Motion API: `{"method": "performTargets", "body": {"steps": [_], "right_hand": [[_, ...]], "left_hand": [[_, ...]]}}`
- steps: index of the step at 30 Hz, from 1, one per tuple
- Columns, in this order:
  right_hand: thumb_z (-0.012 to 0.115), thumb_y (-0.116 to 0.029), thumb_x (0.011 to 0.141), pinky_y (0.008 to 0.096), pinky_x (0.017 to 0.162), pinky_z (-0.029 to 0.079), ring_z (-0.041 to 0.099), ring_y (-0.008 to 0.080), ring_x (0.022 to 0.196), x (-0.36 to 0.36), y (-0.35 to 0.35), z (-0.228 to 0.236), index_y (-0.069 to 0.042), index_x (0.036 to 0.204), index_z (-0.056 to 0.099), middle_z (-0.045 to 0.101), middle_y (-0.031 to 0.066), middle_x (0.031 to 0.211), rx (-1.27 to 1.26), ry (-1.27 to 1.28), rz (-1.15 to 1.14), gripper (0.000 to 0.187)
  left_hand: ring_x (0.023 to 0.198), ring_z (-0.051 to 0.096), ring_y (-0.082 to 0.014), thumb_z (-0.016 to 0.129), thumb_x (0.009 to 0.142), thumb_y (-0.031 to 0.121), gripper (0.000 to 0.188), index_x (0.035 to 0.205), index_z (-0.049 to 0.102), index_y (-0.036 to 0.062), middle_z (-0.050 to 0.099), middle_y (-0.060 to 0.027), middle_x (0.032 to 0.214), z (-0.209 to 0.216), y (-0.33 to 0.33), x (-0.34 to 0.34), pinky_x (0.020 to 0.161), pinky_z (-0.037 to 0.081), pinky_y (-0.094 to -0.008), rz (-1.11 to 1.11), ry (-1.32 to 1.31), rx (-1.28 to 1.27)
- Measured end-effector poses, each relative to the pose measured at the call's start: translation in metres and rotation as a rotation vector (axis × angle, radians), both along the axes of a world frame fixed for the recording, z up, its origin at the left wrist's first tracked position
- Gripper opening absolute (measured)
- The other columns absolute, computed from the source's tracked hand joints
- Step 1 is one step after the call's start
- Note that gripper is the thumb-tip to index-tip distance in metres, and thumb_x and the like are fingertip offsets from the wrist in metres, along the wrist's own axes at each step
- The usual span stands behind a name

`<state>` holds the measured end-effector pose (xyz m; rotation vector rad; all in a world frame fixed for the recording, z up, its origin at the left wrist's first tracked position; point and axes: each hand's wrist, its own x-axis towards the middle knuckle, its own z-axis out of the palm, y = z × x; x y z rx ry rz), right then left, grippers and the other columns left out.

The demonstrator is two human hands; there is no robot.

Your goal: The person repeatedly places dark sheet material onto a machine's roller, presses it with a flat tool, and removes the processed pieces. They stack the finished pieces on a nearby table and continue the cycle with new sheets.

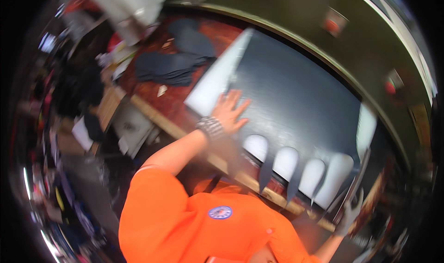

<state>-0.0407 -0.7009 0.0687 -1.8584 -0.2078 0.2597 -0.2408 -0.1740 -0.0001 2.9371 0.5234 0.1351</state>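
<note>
My bare left hand, with a patterned band at the wrist, lies flat with its fingers spread on a large dark grey sheet. White board shows along the sheet's left edge. Along the near edge, white rounded cut-out shapes stand in a row, with narrow dark strips dangling between them. At the lower right is my right hand in a grey glove, beside the near right corner of the sheet. A long thin grey edge runs down to it; blur hides whether its fingers grip this.
Several dark sole-shaped pieces lie piled on the red tabletop at the left. A green wall with small pictures borders the far side. Cardboard and dark bundles crowd the left. A wooden rail edges the table.
</note>
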Motion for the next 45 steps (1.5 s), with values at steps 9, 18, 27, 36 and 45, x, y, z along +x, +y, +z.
{"method": "performTargets", "body": {"steps": [9, 18, 27, 36, 45], "right_hand": [[0.084, -0.039, 0.065, 0.0399, 0.112, 0.038, 0.050, 0.0289, 0.133, -0.044, 0.183, 0.039, 0.005, 0.149, 0.039, 0.050, 0.0181, 0.143, 0.195, 0.018, 0.188, 0.105], [0.087, -0.036, 0.063, 0.0485, 0.107, 0.041, 0.051, 0.0404, 0.126, -0.053, 0.431, -0.006, -0.001, 0.142, 0.049, 0.049, 0.0289, 0.137, -0.203, -0.338, 0.472, 0.095], [0.085, -0.042, 0.062, 0.0550, 0.100, 0.043, 0.046, 0.0523, 0.120, -0.059, 0.465, -0.047, -0.007, 0.138, 0.049, 0.039, 0.0381, 0.136, -0.405, -0.686, 0.394, 0.091], [0.081, -0.041, 0.074, 0.0529, 0.111, 0.036, 0.041, 0.0496, 0.133, 0.045, 0.469, -0.047, 0.003, 0.147, 0.039, 0.039, 0.0347, 0.145, -0.183, -0.673, 0.484, 0.095], [0.051, -0.056, 0.099, 0.0500, 0.122, 0.017, 0.017, 0.0478, 0.149, 0.248, 0.304, 0.038, 0.014, 0.154, 0.004, 0.014, 0.0376, 0.158, -0.450, -0.752, -0.564, 0.100]], "left_hand": [[0.149, 0.026, -0.0426, 0.066, 0.091, 0.039, 0.067, 0.149, 0.047, 0.0123, 0.031, -0.0242, 0.159, 0.000, 0.001, 0.005, 0.120, 0.018, -0.0592, -0.010, -0.151, -0.134], [0.136, 0.046, -0.0410, 0.049, 0.098, 0.005, 0.052, 0.147, 0.038, -0.0069, 0.049, -0.0274, 0.144, -0.014, 0.015, -0.002, 0.112, 0.038, -0.0437, 0.207, -0.564, -0.484], [0.135, 0.047, -0.0428, 0.043, 0.098, 0.000, 0.053, 0.149, 0.033, -0.0077, 0.046, -0.0274, 0.147, -0.010, 0.026, 0.025, 0.111, 0.039, -0.0435, 0.195, -0.560, -0.536], [0.130, 0.055, -0.0353, 0.046, 0.099, 0.002, 0.048, 0.147, 0.039, -0.0048, 0.057, -0.0259, 0.137, -0.009, 0.074, 0.107, 0.108, 0.043, -0.0384, 0.253, -0.801, -0.850], [0.082, 0.063, -0.0347, 0.065, 0.093, 0.019, 0.021, 0.106, 0.066, 0.0026, 0.067, -0.0175, 0.088, -0.012, 0.082, 0.108, 0.077, 0.046, -0.0463, 0.381, -0.352, -0.279]]}}
